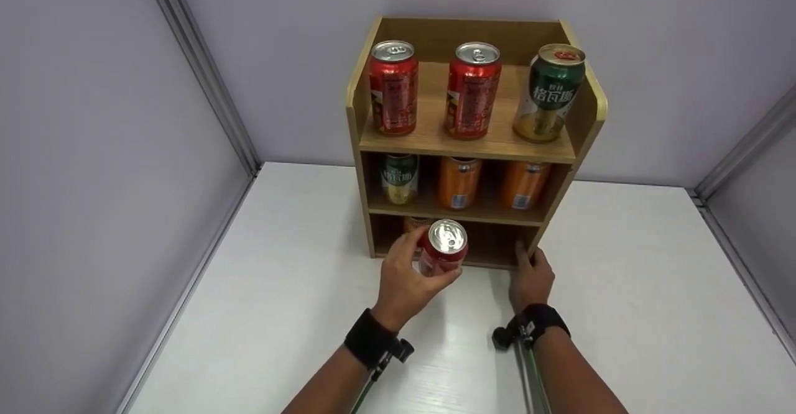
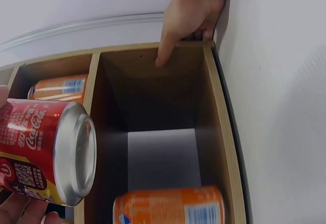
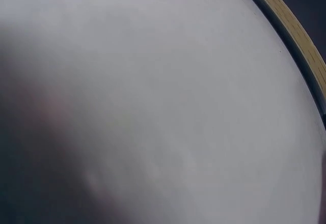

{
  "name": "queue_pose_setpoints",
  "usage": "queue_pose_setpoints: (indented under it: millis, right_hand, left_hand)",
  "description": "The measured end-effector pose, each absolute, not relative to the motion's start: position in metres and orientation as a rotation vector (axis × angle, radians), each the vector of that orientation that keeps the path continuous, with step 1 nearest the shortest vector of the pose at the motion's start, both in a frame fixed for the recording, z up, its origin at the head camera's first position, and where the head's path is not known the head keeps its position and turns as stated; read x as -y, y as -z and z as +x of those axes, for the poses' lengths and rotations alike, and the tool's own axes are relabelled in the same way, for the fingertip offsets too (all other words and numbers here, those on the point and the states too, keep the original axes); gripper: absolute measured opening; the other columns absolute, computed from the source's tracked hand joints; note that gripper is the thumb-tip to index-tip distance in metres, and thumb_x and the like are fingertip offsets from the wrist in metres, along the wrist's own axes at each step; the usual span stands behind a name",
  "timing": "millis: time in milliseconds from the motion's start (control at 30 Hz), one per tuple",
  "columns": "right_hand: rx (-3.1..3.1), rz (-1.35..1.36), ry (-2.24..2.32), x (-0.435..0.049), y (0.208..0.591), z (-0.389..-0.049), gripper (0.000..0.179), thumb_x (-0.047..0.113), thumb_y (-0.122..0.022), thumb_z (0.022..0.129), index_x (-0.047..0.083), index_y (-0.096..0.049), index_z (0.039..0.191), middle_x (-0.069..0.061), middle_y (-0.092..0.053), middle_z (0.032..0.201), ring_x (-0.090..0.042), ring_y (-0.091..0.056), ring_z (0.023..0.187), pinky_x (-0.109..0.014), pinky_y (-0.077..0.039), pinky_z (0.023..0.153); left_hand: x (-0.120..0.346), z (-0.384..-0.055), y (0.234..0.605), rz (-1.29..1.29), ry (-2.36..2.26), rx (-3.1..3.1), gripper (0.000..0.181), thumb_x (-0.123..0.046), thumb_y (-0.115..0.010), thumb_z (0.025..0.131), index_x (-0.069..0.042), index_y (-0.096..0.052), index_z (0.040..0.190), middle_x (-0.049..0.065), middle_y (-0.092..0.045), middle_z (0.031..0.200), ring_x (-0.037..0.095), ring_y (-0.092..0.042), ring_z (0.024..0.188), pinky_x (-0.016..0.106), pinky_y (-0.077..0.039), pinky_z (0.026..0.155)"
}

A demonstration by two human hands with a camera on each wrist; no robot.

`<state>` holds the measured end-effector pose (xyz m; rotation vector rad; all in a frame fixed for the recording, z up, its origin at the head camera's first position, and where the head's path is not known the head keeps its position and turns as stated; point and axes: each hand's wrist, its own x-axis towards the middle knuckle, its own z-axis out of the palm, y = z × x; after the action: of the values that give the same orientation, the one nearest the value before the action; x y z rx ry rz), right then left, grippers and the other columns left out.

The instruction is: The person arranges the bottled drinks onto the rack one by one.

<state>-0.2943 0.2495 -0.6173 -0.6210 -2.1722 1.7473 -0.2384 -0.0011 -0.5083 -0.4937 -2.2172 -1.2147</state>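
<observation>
My left hand grips a red Coca-Cola can in front of the bottom compartment of a small wooden shelf. The can's top faces up toward the head camera. In the left wrist view, the can's bottom end points toward the compartment. My right hand holds the shelf's right side panel near its foot, thumb inside and the other fingers outside. An orange can stands in the bottom compartment at the left, mostly hidden behind my left hand in the head view.
Two red cans and a green can stand on the top shelf. The middle shelf holds another green can and two orange cans. Grey walls enclose the white table.
</observation>
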Motion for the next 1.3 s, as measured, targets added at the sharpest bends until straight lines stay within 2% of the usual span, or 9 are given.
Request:
queue_pose_setpoints:
  millis: [67, 267, 367, 600, 1100, 1300]
  right_hand:
    - [2.166, -0.625, -1.749, -0.250, 0.617, -0.295, 0.069, 0.072, -0.050, 0.099, 0.010, -0.064, 0.125, -0.011, -0.067, 0.135, -0.025, -0.056, 0.113, -0.036, -0.040, 0.094]
    - [2.176, -0.655, -1.745, -0.249, 0.617, -0.296, 0.070, 0.075, -0.050, 0.098, 0.009, -0.063, 0.119, -0.012, -0.065, 0.121, -0.026, -0.052, 0.104, -0.036, -0.039, 0.089]
    - [2.190, -0.661, -1.729, -0.249, 0.619, -0.297, 0.070, 0.074, -0.049, 0.098, 0.010, -0.064, 0.123, -0.013, -0.066, 0.121, -0.026, -0.054, 0.105, -0.036, -0.040, 0.090]
    - [2.175, -0.643, -1.739, -0.250, 0.619, -0.297, 0.073, 0.072, -0.052, 0.098, 0.013, -0.062, 0.140, -0.014, -0.067, 0.140, -0.028, -0.060, 0.127, -0.044, -0.044, 0.107]
    - [2.151, -0.649, -1.733, -0.252, 0.620, -0.299, 0.070, 0.066, -0.055, 0.100, 0.013, -0.061, 0.145, -0.015, -0.064, 0.147, -0.032, -0.059, 0.137, -0.051, -0.045, 0.115]
    - [2.166, -0.643, -1.729, -0.251, 0.619, -0.298, 0.068, 0.065, -0.053, 0.101, 0.014, -0.060, 0.146, -0.014, -0.065, 0.146, -0.031, -0.059, 0.137, -0.049, -0.045, 0.115]
  left_hand:
    - [-0.005, -0.241, 0.510, -0.505, 1.222, 2.205, 0.080, -0.035, -0.099, 0.068, -0.005, -0.062, 0.132, 0.013, -0.073, 0.123, 0.028, -0.071, 0.117, 0.046, -0.060, 0.096]
    - [-0.019, -0.245, 0.518, -0.542, 1.222, 2.200, 0.078, -0.034, -0.099, 0.068, -0.004, -0.064, 0.131, 0.013, -0.074, 0.122, 0.027, -0.072, 0.115, 0.044, -0.061, 0.094]
    - [-0.025, -0.247, 0.523, -0.555, 1.212, 2.222, 0.079, -0.036, -0.099, 0.069, -0.004, -0.064, 0.132, 0.013, -0.074, 0.123, 0.026, -0.072, 0.114, 0.044, -0.061, 0.094]
    - [-0.038, -0.256, 0.535, -0.552, 1.212, 2.286, 0.079, -0.035, -0.098, 0.071, -0.003, -0.064, 0.135, 0.014, -0.074, 0.128, 0.028, -0.071, 0.119, 0.044, -0.060, 0.098]
    - [-0.061, -0.273, 0.553, -0.559, 1.207, 2.330, 0.081, -0.034, -0.098, 0.070, -0.003, -0.064, 0.137, 0.014, -0.074, 0.128, 0.027, -0.071, 0.117, 0.039, -0.060, 0.098]
    - [-0.071, -0.281, 0.561, -0.506, 1.277, 2.361, 0.080, -0.032, -0.097, 0.072, -0.004, -0.063, 0.139, 0.014, -0.073, 0.130, 0.027, -0.071, 0.119, 0.039, -0.059, 0.098]
